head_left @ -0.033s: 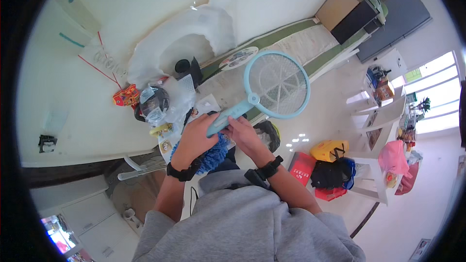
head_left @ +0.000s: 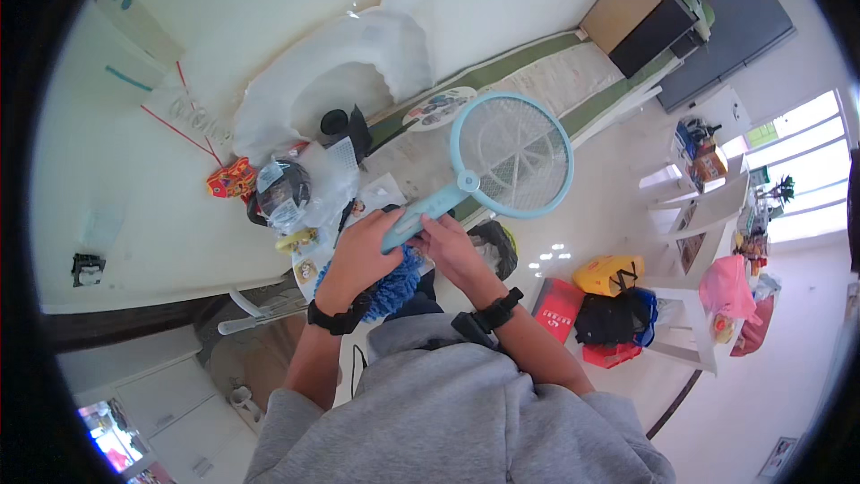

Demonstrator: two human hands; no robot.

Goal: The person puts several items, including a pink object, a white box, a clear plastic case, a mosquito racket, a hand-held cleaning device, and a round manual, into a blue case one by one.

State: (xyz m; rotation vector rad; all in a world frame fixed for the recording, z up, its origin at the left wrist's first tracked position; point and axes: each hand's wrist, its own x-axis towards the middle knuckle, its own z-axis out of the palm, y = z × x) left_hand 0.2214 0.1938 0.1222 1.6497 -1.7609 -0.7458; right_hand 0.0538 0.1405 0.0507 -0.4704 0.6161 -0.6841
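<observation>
A light blue electric fly swatter (head_left: 436,206) is held out in front of me, its round mesh head tilted up to the right. My left hand (head_left: 363,249) is closed round the lower part of the handle. My right hand (head_left: 452,249) grips the same handle from its right side, the thumb on it near the lower end; its other fingertips are partly hidden. A fluffy blue thing (head_left: 394,289) shows just below the handle, partly covered by my left hand and wrist.
A cluttered surface at the left bears a clear plastic bag (head_left: 333,181) and a black cylinder (head_left: 334,122). Beyond the swatter runs a long green-edged bench (head_left: 569,81). On the right stand a red box (head_left: 557,307), a yellow bag (head_left: 609,275) and a white table (head_left: 683,327).
</observation>
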